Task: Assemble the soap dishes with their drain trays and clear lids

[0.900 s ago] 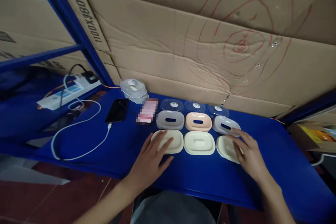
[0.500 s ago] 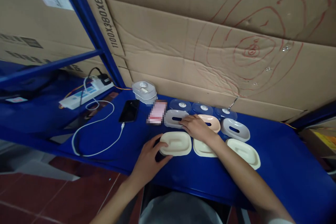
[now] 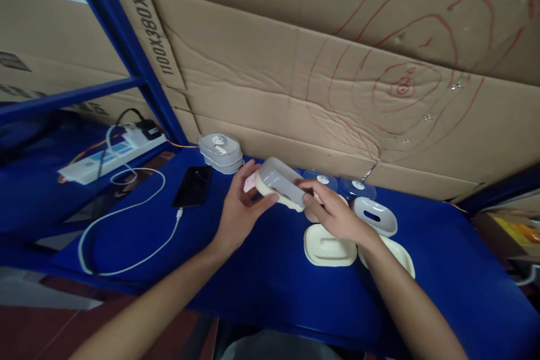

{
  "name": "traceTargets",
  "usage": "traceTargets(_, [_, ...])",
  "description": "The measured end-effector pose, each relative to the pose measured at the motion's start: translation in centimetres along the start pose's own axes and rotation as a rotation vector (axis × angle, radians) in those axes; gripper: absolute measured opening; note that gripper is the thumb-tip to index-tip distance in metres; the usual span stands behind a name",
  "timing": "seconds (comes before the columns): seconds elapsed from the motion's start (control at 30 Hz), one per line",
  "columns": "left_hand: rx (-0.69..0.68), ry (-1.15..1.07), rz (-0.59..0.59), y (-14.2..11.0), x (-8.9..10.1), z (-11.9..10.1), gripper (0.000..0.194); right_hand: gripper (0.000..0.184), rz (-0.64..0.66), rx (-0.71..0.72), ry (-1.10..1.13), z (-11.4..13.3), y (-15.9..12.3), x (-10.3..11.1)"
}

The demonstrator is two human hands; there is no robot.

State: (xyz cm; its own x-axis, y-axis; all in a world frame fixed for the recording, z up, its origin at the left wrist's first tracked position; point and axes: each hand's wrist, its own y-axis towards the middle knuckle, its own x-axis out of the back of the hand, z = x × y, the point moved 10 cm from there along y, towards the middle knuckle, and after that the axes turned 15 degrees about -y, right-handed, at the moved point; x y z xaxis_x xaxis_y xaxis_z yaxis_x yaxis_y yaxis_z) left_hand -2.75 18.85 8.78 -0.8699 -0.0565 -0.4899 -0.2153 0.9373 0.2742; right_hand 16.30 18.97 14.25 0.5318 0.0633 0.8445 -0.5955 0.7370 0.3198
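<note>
Left grip (image 3: 238, 211) clasps cream base (image 3: 262, 187); right grip (image 3: 335, 214) clasps gray cover (image 3: 278, 173) by its right end. Both parts lie between the grips, centre of frame. Their seating is unclear.

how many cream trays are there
3: the held tray in the left hand, the middle tray on the blue table, and the rightmost tray, partly covered by the right forearm. Others may be hidden from view.

Gray cover (image 3: 280, 176), right end partly behind right hand (image 3: 333, 212); peach cover (image 3: 311, 214) mostly hidden; carton (image 3: 504, 238) cut by edge.
</note>
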Motion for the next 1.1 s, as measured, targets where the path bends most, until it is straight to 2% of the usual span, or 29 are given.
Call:
traceTargets(0.1, [0.091, -0.091, 0.096, 2.2, -1.8, 1.4, 0.085, 0.025, -0.005, 0.012, -0.016, -0.2, 0.0, -0.7])
traceTargets(0.17, [0.191, -0.139, 0.16, 2.6, -2.5, 3.3, 0.07, 0.024, -0.008, 0.038, -0.025, -0.3, 0.2, -1.8])
traceTargets(0.23, [0.295, -0.174, 0.182, 2.3, -2.5, 5.4, 0.054, 0.026, -0.035, 0.067, -0.041, -0.4, 0.5, -2.8])
traceTargets(0.3, [0.379, -0.221, 0.156, 1.6, -2.1, 6.9, 0.049, 0.029, -0.049, 0.092, -0.059, -0.4, 0.8, -3.7])
traceTargets(0.4, [0.484, -0.334, 0.125, 0.7, -1.9, 7.8, 0.05, 0.036, -0.014, 0.109, -0.113, -0.3, 1.2, -5.1])
traceTargets(0.53, [0.58, -0.435, 0.167, -0.1, -2.8, 7.4, 0.055, 0.052, 0.022, 0.109, -0.207, 0.3, 1.3, -6.0])
traceTargets(0.6, [0.557, -0.439, 0.161, 0.1, -2.7, 7.0, 0.049, 0.054, 0.015, 0.129, -0.207, 0.8, 1.3, -5.8])
traceTargets(0.67, [0.517, -0.434, 0.094, 0.7, -1.9, 6.6, 0.04, 0.052, 0.014, 0.15, -0.193, 1.1, 1.6, -5.5])
traceTargets(0.77, [0.425, -0.463, -0.174, 2.4, 1.2, 5.6, 0.028, 0.042, -0.04, 0.084, -0.22, -0.2, 2.9, -4.5])
traceTargets(0.83, [0.303, -0.509, -0.375, 3.6, 3.8, 4.1, 0.024, 0.042, -0.064, 0.011, -0.302, -1.9, 4.4, -4.4])
traceTargets(0.9, [0.177, -0.547, -0.473, 4.8, 5.5, 2.3, 0.027, 0.046, 0.027, -0.027, -0.414, -3.6, 6.2, -6.0])
traceTargets(0.97, [0.111, -0.568, -0.473, 5.7, 5.9, 1.1, 0.035, 0.062, 0.195, -0.048, -0.507, -5.3, 7.6, -8.6])
traceTargets(1.03, [0.105, -0.576, -0.449, 6.1, 5.8, 0.9, 0.043, 0.076, 0.311, -0.09, -0.544, -6.7, 8.6, -10.5])
traceTargets(1.1, [0.131, -0.58, -0.452, 6.0, 5.7, 1.5, 0.045, 0.077, 0.346, -0.129, -0.539, -7.3, 9.1, -11.2])
